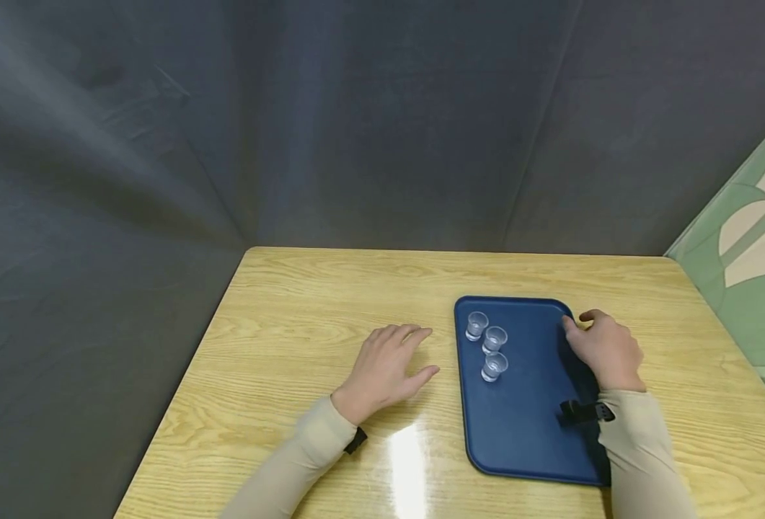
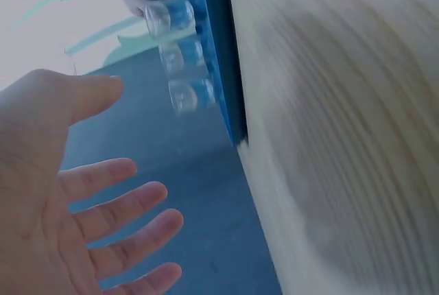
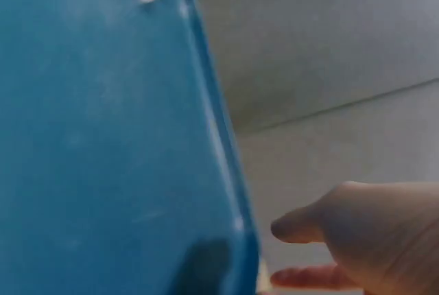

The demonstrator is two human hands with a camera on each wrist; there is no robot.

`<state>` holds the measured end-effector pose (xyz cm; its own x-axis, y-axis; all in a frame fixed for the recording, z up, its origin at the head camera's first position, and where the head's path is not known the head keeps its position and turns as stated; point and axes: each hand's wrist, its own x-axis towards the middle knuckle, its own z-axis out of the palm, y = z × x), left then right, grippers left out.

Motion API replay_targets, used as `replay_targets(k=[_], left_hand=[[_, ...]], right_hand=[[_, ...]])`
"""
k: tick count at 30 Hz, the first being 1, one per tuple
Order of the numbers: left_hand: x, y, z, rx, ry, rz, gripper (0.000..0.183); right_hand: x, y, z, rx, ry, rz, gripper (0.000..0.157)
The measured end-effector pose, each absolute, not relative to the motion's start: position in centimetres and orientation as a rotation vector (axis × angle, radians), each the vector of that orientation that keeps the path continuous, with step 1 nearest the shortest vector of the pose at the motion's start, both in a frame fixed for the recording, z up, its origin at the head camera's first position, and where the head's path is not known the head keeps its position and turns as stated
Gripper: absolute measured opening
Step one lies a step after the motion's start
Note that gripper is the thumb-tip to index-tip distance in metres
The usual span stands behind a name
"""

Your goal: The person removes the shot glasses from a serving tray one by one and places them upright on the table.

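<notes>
Three small clear cups stand close together on a blue tray (image 1: 531, 432), towards its far left corner: a far cup (image 1: 476, 326), a middle cup (image 1: 494, 339) and a near cup (image 1: 494, 367). My left hand (image 1: 381, 367) hovers over the table left of the tray, thumb and fingers spread, holding nothing. In the left wrist view its palm (image 2: 34, 171) shows, apart from the cups. My right hand (image 1: 606, 351) is at the tray's far right edge, fingers loosely bent. The right wrist view shows its thumb (image 3: 302, 225) just beside the tray's corner, with nothing gripped.
The light wood table (image 1: 278, 331) extends around the tray. A dark curtain (image 1: 388, 144) hangs behind and along the left side. At the right is a panel with green leaf shapes (image 1: 758, 288). Dark straps (image 1: 586, 412) sit at both wrists.
</notes>
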<state>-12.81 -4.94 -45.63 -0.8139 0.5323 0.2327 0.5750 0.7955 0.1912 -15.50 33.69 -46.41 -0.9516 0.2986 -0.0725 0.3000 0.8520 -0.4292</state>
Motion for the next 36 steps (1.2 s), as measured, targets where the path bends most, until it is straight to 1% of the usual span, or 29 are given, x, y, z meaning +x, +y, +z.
replay_targets(k=[6, 10, 23, 36], left_hand=[[-12.9, -2.2, -45.9, -0.923, -2.792, -0.464, 0.054], [-12.9, -0.4, -46.4, -0.966, -2.786, -0.46, 0.051], [-12.9, 4.3, -47.4, -1.042, -2.783, -0.383, 0.048], [-13.5, 5.5, -48.3, -1.092, -2.698, -0.391, 0.042]], right_hand=[[-15.8, 34.4, -48.5, 0.554, 3.025, -0.747, 0.043], [-16.0, 34.4, -49.3, 0.61, 3.014, -0.76, 0.037], [-16.1, 34.7, -49.8, 0.564, 2.994, -0.779, 0.037], [-16.3, 35.1, -50.1, 0.506, 2.993, -0.788, 0.037]])
